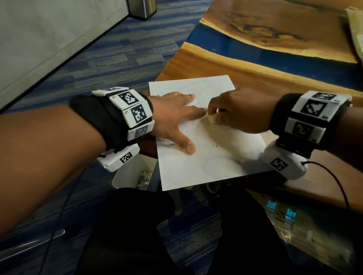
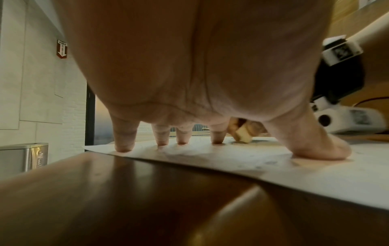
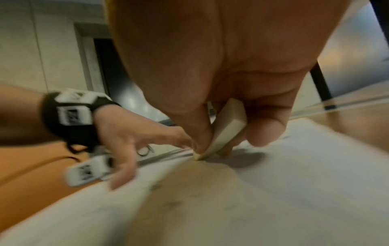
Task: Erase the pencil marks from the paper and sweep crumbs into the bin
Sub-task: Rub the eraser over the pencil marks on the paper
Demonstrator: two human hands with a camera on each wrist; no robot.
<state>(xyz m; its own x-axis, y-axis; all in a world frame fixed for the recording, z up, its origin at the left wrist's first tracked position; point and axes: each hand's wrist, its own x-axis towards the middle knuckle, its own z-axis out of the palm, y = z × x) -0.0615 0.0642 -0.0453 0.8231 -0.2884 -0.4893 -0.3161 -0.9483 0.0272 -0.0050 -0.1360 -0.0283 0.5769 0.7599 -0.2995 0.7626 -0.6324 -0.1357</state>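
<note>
A white sheet of paper (image 1: 209,157) lies on the near corner of the wooden table (image 1: 214,61), its near edge hanging past the table. My left hand (image 1: 175,116) presses it flat with straight, spread fingers (image 2: 124,143). My right hand (image 1: 234,110) pinches a cream eraser (image 3: 223,136) and holds its tip on the paper just beside the left fingertips; the eraser (image 2: 243,135) also shows in the left wrist view. Faint pencil marks (image 1: 208,146) run near my left thumb. A small white bin (image 1: 134,176) with crumpled paper stands on the floor below the table's corner.
A steel trash can (image 1: 142,3) stands far back on the blue carpet (image 1: 107,56). A brown cardboard sheet (image 1: 361,41) lies at the table's right edge. A cable (image 1: 336,181) trails from my right wrist. My dark-clothed legs fill the near floor.
</note>
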